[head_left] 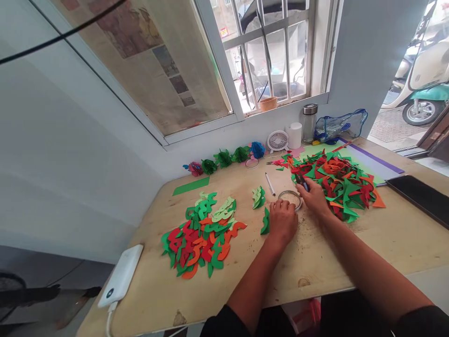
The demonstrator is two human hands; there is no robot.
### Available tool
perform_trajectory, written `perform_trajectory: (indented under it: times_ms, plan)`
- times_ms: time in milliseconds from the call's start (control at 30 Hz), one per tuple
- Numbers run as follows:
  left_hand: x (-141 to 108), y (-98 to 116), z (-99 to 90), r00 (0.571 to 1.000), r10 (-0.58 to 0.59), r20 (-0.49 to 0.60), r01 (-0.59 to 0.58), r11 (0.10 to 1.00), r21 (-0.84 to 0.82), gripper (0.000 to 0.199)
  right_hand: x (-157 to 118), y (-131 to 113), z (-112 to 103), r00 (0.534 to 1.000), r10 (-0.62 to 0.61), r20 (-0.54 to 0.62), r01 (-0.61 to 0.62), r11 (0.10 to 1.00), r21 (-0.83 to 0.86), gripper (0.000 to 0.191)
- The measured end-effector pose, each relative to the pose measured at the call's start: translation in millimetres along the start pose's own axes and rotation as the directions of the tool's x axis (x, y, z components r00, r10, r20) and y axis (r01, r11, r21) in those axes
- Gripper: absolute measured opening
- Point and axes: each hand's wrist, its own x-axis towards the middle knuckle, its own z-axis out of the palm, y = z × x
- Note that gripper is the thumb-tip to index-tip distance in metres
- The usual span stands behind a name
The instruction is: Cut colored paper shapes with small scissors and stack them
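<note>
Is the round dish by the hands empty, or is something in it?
Not empty: the round dish shows a pale layer across its bottom; what that material is, I cannot tell.

Short black sleeves (pixel 224 324), bare forearms (pixel 252 285), bare left hand (pixel 283 222), bare right hand (pixel 314 196)

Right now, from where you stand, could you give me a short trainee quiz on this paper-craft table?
1. Which is nearer the heap of red, green and orange paper cut-outs: the left hand or the right hand?
2. True or false: a white rectangular power bank lies on the pale wooden table.
3. What colours are the paper flowers lined up along the wall?

Key: 1. The right hand. 2. True. 3. Green, blue and pinkish red.
</note>
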Motion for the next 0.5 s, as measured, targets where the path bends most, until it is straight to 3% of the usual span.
perform_trajectory:
  times_ms: [167, 300, 400, 500]
  plan:
    - [5, -2, 15.7, 1.000, -0.027, 0.010, 0.026, 0.999, 0.032, 0.015, -1, -10, -4, 0.995, 0.082, -0.064, -0.065, 0.969, 0.237, 0.026]
    - [4, -10, 14.8, 0.994, -0.062, -0.092, 0.040, 0.973, -0.225, 0.010, -2, -20, -10, 0.986, 0.119, -0.118, -0.070, 0.931, 0.359, 0.026]
    - [4, -16, 10.2, 0.954, -0.217, -0.205, 0.085, 0.857, -0.509, 0.007, -1, -24, -14, 0.981, 0.136, -0.141, -0.068, 0.912, 0.405, 0.026]
    - [3, -20, 6.5, 0.914, -0.356, -0.194, 0.079, 0.625, -0.776, 0.010, -2, -26, -14, 0.990, 0.118, -0.070, -0.077, 0.899, 0.432, 0.029]
